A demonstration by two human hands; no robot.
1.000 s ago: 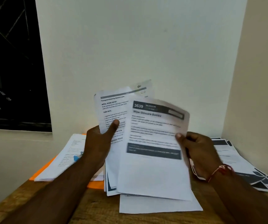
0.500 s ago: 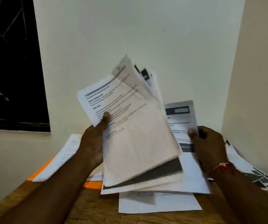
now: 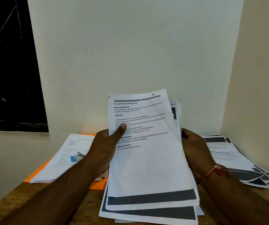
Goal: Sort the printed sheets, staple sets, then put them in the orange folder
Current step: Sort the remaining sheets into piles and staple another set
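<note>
A loose, uneven stack of printed sheets (image 3: 148, 159) is held upright over the middle of the desk (image 3: 21, 202), pinched by the left hand (image 3: 104, 151) with the thumb on the top page, the right hand (image 3: 195, 151) closed on the opposite edge. Unaligned lower sheets could slide out and mix with the pile at the right edge (image 3: 234, 158). At the left edge, the orange folder (image 3: 38, 171) is covered by another pile (image 3: 65, 156) on which the small stapler (image 3: 76, 157) is lying, so it could be knocked off.

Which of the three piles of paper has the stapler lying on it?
The left pile, the one resting on the orange folder. A blue stapler lies on it; the held stack and right pile carry none.
</note>
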